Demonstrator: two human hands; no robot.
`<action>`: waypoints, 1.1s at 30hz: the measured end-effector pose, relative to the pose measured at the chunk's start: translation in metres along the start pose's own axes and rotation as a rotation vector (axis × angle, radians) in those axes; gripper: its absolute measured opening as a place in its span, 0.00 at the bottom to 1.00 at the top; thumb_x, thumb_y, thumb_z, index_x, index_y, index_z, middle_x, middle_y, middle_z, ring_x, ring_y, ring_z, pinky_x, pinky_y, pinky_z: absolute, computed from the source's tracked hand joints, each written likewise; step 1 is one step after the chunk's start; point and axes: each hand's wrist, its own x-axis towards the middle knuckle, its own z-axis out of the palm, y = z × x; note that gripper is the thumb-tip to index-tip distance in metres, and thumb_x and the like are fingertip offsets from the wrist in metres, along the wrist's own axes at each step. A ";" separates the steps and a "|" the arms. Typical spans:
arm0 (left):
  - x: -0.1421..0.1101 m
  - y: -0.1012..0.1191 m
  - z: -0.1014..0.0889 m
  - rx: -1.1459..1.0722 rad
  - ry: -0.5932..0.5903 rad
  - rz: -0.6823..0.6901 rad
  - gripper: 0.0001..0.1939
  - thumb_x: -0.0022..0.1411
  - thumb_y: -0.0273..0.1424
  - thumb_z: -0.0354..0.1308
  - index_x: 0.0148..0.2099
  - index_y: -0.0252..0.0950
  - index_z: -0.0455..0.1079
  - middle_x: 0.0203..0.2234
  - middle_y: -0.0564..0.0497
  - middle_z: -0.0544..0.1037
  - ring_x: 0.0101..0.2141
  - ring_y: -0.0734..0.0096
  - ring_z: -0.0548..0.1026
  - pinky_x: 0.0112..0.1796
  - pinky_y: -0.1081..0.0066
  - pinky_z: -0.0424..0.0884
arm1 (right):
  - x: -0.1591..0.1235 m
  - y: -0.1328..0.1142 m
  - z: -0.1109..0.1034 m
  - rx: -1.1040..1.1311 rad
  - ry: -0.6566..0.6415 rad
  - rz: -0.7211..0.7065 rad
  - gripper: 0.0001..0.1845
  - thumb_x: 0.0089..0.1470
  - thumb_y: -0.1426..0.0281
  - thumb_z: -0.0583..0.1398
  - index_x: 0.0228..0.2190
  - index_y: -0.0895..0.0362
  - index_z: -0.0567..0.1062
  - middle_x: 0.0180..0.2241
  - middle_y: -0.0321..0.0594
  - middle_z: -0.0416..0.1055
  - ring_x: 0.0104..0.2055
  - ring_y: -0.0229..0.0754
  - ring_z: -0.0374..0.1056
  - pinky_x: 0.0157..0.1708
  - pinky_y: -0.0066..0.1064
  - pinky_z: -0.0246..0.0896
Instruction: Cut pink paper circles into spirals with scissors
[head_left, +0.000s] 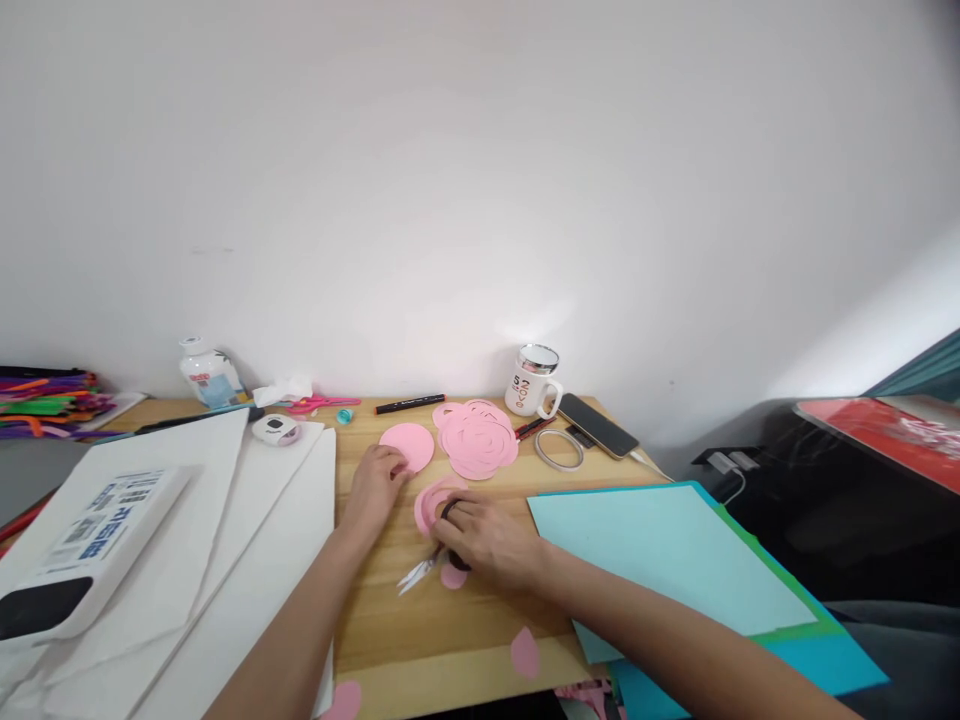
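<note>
A flat pink paper circle (409, 445) lies on the wooden table, and my left hand (375, 485) has its curled fingers closed at the circle's near edge. Scissors (420, 574) with silver blades and dark handles are in my right hand (484, 535), blades pointing left and towards me, slightly apart. Just beyond that hand is a cut pink paper spiral (430, 500), touched by its fingers and partly covered by them. Further back sits a heap of cut pink paper spirals (478, 438). A small pink scrap (453, 576) shows under my right hand.
A white mug (531, 382), phone (598, 425) and tape ring (559, 451) stand at back right. Coloured sheets (667, 560) cover the right side; white sheets (262, 560) cover the left. Pink scrap (525, 653) lies near the front edge. Black marker (410, 404) lies behind.
</note>
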 end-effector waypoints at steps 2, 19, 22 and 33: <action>0.001 -0.002 0.001 0.008 -0.006 0.008 0.05 0.51 0.29 0.58 0.25 0.36 0.72 0.29 0.46 0.77 0.35 0.60 0.71 0.38 0.61 0.68 | -0.004 0.007 -0.003 0.108 0.104 0.120 0.08 0.48 0.80 0.55 0.31 0.57 0.69 0.25 0.39 0.73 0.26 0.41 0.66 0.34 0.30 0.59; 0.003 0.000 -0.006 0.005 -0.015 0.006 0.02 0.45 0.27 0.60 0.24 0.37 0.73 0.29 0.46 0.78 0.34 0.57 0.72 0.36 0.60 0.69 | -0.003 0.078 -0.133 0.110 0.736 0.567 0.04 0.46 0.70 0.59 0.28 0.55 0.67 0.25 0.37 0.70 0.26 0.38 0.65 0.28 0.27 0.60; 0.003 0.000 -0.006 0.000 -0.011 0.001 0.02 0.45 0.26 0.60 0.23 0.37 0.73 0.29 0.46 0.78 0.34 0.58 0.72 0.37 0.60 0.69 | 0.004 0.087 -0.116 0.189 0.710 0.600 0.05 0.46 0.70 0.59 0.29 0.55 0.67 0.25 0.36 0.70 0.26 0.38 0.65 0.29 0.28 0.59; 0.004 -0.001 -0.006 0.006 -0.032 0.012 0.05 0.48 0.27 0.59 0.22 0.37 0.73 0.28 0.47 0.78 0.34 0.59 0.72 0.37 0.61 0.68 | -0.004 0.109 -0.049 0.362 0.443 0.778 0.08 0.37 0.78 0.61 0.24 0.56 0.72 0.17 0.34 0.69 0.20 0.39 0.63 0.21 0.26 0.50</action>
